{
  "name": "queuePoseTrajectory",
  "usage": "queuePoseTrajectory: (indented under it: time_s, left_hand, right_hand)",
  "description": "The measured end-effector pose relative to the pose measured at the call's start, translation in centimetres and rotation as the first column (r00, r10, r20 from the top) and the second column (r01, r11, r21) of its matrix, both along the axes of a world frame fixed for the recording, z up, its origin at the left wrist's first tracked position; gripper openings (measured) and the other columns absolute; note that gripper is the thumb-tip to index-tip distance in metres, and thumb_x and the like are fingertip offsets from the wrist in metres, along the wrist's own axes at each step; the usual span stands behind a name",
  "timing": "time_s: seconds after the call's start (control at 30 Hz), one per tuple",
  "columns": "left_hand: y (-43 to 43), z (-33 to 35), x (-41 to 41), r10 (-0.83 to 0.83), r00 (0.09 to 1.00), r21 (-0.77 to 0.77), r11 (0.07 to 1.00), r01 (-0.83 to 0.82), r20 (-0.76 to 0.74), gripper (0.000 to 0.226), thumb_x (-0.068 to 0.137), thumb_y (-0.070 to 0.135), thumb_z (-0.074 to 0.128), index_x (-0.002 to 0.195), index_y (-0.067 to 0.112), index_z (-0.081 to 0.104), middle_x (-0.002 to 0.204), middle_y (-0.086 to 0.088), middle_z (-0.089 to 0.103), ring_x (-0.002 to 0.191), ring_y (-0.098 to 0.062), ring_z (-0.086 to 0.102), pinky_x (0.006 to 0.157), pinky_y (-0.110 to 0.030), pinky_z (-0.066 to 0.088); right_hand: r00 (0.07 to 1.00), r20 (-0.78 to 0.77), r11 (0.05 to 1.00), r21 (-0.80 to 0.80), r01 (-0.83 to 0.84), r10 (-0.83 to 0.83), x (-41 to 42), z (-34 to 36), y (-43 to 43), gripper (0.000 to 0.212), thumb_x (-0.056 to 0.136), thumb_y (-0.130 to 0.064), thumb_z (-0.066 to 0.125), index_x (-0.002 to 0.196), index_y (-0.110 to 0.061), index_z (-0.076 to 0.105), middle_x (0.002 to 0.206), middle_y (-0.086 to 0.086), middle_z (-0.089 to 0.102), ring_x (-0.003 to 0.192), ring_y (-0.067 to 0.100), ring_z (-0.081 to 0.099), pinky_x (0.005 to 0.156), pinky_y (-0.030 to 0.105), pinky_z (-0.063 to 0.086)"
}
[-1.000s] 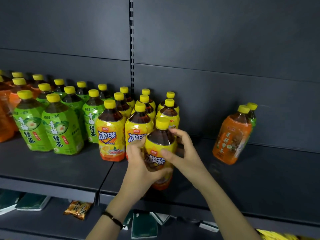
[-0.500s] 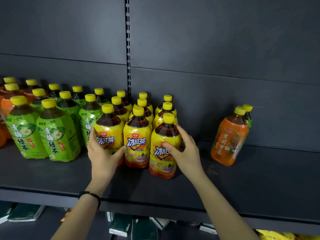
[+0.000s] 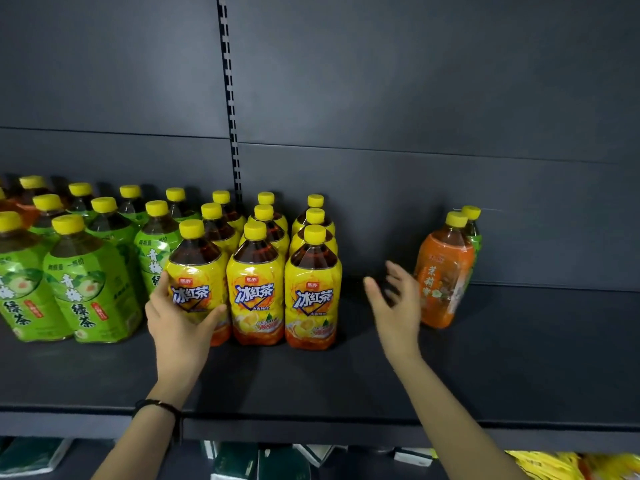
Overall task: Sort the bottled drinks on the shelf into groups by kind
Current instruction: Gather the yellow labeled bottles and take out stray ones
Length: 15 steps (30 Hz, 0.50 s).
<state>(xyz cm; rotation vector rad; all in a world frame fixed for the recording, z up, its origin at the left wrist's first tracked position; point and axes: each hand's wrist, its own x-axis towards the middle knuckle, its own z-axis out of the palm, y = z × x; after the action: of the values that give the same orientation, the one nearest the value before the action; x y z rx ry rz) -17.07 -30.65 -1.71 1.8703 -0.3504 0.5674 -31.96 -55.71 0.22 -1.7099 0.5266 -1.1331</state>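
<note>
Yellow-labelled iced tea bottles stand in three rows at the shelf's middle. My left hand (image 3: 180, 323) wraps the front left yellow bottle (image 3: 197, 271). The front middle bottle (image 3: 256, 289) and front right bottle (image 3: 313, 292) stand beside it. My right hand (image 3: 394, 303) hovers open, fingers spread, between the yellow group and an orange-labelled bottle (image 3: 445, 278) on the right. A green-labelled bottle (image 3: 473, 230) stands mostly hidden behind the orange one. Green tea bottles (image 3: 86, 285) fill the left side, with orange bottles (image 3: 14, 202) at the far left edge.
The dark shelf board (image 3: 519, 358) runs right of the orange bottle, its front edge (image 3: 346, 427) near my forearms. A slotted upright (image 3: 230, 98) splits the back panel. Packaged goods (image 3: 242, 462) lie on the lower shelf.
My right hand has let go of the front right yellow bottle and moved right toward the orange bottle. My left hand stays on the front left yellow bottle.
</note>
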Motion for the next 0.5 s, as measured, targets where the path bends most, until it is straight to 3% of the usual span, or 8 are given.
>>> queuePoseTrajectory:
  time_s: [0.07,0.13,0.23,0.33,0.5]
  left_hand:
    - [0.0,0.0,0.1,0.011,1.0,0.007,1.0,-0.011,0.01,0.104,0.063,0.011,0.087,0.145,0.005,0.024,0.139,-0.022,0.037,0.132,-0.033,0.03,0.108,-0.049,0.032]
    - [-0.1,-0.1,0.1,0.023,0.999,0.016,1.0,-0.023,0.023,0.104,0.062,0.01,0.088,0.144,0.003,0.025,0.138,-0.023,0.038,0.131,-0.033,0.031,0.107,-0.05,0.033]
    - [-0.1,0.0,0.5,0.027,0.999,0.017,0.999,-0.028,0.016,0.104,0.059,0.008,0.089,0.143,0.002,0.027,0.137,-0.023,0.038,0.13,-0.035,0.033,0.107,-0.053,0.034]
    - [0.0,-0.1,0.7,0.031,0.999,0.017,0.999,-0.031,0.019,0.104,0.058,0.008,0.09,0.142,0.001,0.028,0.135,-0.022,0.039,0.131,-0.035,0.034,0.105,-0.055,0.036]
    - [0.0,-0.3,0.9,0.033,0.999,0.024,0.999,-0.034,0.025,0.104,0.059,0.011,0.09,0.142,0.002,0.028,0.135,-0.021,0.039,0.131,-0.034,0.033,0.105,-0.056,0.037]
  right_hand:
    - [0.944,-0.003,0.944,0.011,0.331,-0.331,-1.8,-0.8,-2.3,0.058,0.08,-0.031,0.074,0.13,-0.019,0.048,0.136,0.007,0.041,0.125,0.021,0.041,0.097,0.027,0.036]
    - [0.863,-0.095,0.863,0.052,0.503,-0.497,-3.1,-1.2,-5.2,0.078,0.073,-0.032,0.08,0.137,-0.011,0.039,0.139,0.017,0.037,0.13,0.033,0.033,0.103,0.033,0.029]
    - [0.917,-0.183,0.908,0.166,0.385,-0.355,-3.7,-1.8,-9.3,0.102,0.068,-0.035,0.084,0.147,-0.019,0.023,0.146,0.013,0.032,0.136,0.033,0.031,0.109,0.054,0.032]
    - [0.981,-0.131,0.95,0.26,0.173,-0.142,-3.6,-1.7,-11.4,0.093,0.071,-0.03,0.082,0.145,-0.025,0.025,0.142,0.004,0.043,0.13,0.024,0.044,0.106,0.051,0.04]
    - [0.971,-0.17,0.946,0.248,0.209,-0.17,-3.8,-1.9,-11.5,0.086,0.07,-0.038,0.081,0.14,-0.027,0.033,0.137,0.002,0.047,0.125,0.025,0.049,0.102,0.052,0.044]
